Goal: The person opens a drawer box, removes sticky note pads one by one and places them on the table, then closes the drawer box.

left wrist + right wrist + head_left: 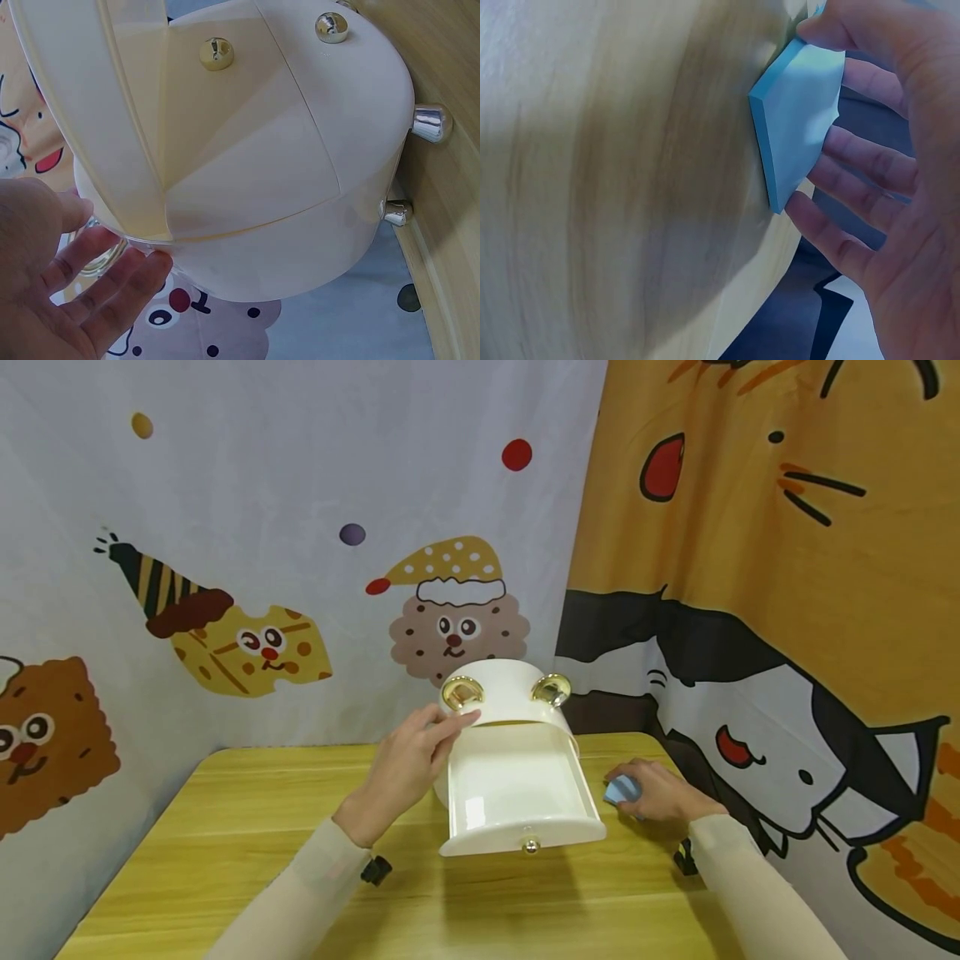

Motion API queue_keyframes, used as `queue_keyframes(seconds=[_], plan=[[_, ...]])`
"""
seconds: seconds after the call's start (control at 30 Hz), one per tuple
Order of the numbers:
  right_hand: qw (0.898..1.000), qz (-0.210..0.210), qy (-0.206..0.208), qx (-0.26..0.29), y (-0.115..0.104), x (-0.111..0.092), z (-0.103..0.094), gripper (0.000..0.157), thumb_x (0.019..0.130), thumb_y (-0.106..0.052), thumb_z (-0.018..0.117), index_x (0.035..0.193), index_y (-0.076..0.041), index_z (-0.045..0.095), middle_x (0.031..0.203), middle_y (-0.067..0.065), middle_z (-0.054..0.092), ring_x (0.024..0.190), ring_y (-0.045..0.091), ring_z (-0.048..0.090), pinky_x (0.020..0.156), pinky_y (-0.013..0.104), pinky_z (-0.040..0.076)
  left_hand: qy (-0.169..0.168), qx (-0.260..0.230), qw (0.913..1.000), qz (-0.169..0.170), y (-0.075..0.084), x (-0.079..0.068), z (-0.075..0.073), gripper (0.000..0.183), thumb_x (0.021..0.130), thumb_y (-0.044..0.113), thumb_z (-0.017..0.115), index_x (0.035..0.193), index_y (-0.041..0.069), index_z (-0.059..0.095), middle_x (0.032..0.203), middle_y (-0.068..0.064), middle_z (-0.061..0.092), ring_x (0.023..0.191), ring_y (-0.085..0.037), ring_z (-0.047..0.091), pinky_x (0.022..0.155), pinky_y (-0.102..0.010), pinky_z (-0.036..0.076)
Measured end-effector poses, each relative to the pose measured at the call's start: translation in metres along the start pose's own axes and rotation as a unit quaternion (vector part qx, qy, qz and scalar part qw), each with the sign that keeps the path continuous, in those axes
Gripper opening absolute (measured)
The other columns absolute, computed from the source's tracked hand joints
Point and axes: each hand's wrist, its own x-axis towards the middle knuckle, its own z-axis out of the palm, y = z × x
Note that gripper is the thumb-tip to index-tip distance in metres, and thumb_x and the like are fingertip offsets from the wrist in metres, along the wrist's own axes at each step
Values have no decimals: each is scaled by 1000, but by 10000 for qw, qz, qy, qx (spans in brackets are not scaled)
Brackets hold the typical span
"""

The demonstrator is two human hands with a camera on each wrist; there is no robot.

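Observation:
A white storage box (501,689) with two round gold ears stands on the table, its white drawer (517,777) pulled out toward me. My left hand (408,760) rests against the box's left side, index finger extended near the left gold ear. In the left wrist view, the fingertips (154,262) touch the box's rim beside the drawer. Right of the box, my right hand (660,789) pinches a light-blue sticky note pad (802,112) by its edges, low over the tabletop. Thumb and fingers are at opposite edges of the pad in the right wrist view.
The yellow wooden table (262,843) runs back to a printed cloth backdrop (262,485). A gold knob (531,846) sticks out of the drawer front. Short metallic feet (431,122) show on the box in the left wrist view.

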Motion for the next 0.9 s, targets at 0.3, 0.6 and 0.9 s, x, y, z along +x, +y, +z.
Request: queue_keyframes(seconds=[0.3,0.6,0.9], plan=[[10000,-81,-9,0,2,0,3,47,92,-25,99,137,-19,84,139,15,79,111,24,70,91,46,63,-4,22,10000,-17,-1,0,1,42,112,8,79,151,25,81,104,-3,73,78,-15,58,60,-22,44],[10000,-22,14,-74,1,-1,4,45,97,-26,95,140,-19,84,141,13,79,112,23,71,89,40,63,52,37,10000,28,0,1,0,43,112,6,79,151,24,81,104,-4,73,79,-16,60,60,-24,48],[9999,22,122,-114,4,-2,8,45,97,-28,95,140,-21,84,144,13,79,118,26,72,96,49,66,40,26,10000,-16,0,0,1,43,112,6,78,151,25,81,104,-4,73,78,-15,59,60,-23,47]])
